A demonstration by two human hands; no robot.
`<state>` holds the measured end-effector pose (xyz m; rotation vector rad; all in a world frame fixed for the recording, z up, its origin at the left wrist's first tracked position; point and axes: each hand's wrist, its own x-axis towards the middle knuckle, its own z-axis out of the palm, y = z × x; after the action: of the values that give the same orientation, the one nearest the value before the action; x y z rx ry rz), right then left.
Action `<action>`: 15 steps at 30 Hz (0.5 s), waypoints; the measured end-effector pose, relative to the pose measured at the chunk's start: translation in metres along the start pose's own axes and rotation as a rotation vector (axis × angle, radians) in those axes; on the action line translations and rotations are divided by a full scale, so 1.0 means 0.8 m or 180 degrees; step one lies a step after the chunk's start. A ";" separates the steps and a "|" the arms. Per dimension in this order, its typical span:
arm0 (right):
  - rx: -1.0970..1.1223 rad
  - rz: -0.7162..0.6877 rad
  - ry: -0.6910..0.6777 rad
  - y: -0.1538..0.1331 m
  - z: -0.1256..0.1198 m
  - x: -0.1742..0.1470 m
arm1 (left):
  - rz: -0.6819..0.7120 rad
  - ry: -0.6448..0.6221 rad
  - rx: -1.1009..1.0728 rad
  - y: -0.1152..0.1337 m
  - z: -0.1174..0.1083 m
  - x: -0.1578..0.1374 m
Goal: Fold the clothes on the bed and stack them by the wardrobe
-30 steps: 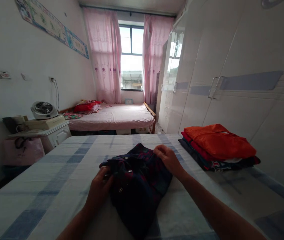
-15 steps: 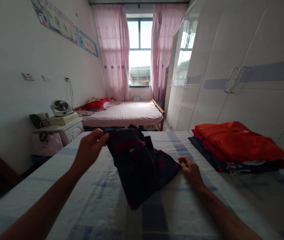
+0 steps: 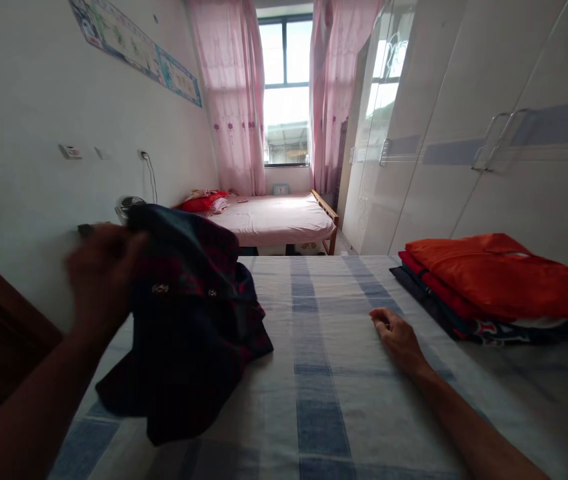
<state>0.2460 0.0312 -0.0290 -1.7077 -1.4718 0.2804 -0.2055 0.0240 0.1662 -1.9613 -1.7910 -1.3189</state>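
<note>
Garment [image 3: 189, 340] perhaps touching striped sheet [image 3: 317, 413]; curtains [image 3: 237, 100] beyond.

home bedroom, pink bed [image 3: 279, 220], wardrobe [image 3: 464, 133], curtains [image 3: 231, 100]

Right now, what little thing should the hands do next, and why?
Perhaps bring the right hand over to the dark garment: only the left hand holds it up, its folds look bunched, and the right hand looks empty, apart from it.

Plaid garment [image 3: 194, 353]: dark navy, muted red
Sheet [image 3: 277, 413]: white, blue bands
Top folded garment [image 3: 504, 277]: plain orange
Curtains [image 3: 231, 93]: pink, purple flowers
Wardrobe [image 3: 509, 207]: white, greyish-blue stripe
Far bed [image 3: 279, 220]: pale pink
</note>
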 end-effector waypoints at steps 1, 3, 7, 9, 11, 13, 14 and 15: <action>-0.0009 -0.0019 0.0003 0.001 0.000 0.000 | 0.0084 -0.0370 0.0006 -0.008 0.005 -0.007; -0.0027 -0.0048 -0.0002 0.002 0.002 0.000 | 0.0032 -0.0712 0.0020 -0.023 0.017 -0.021; -0.0063 -0.0097 -0.0022 0.006 0.004 0.001 | -0.0562 -0.0394 0.0082 -0.059 0.029 -0.057; -0.0079 -0.0106 -0.0025 0.007 0.004 0.001 | -0.0668 -0.0805 0.0247 -0.079 0.036 -0.087; -0.0104 -0.0107 -0.0041 0.007 0.004 0.001 | -0.0615 -0.1353 0.0455 -0.096 0.049 -0.121; -0.0150 -0.0128 -0.0069 0.007 0.005 0.001 | -0.0559 -0.1429 0.0565 -0.107 0.061 -0.144; -0.0179 -0.0144 -0.0085 0.007 0.005 0.001 | -0.0550 -0.1293 0.0577 -0.110 0.063 -0.146; -0.0212 -0.0165 -0.0101 0.007 0.005 0.000 | -0.0553 -0.1129 0.0580 -0.113 0.061 -0.141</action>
<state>0.2475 0.0335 -0.0355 -1.7220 -1.5619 0.2342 -0.2475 -0.0014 0.0215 -2.0762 -2.1965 -0.8470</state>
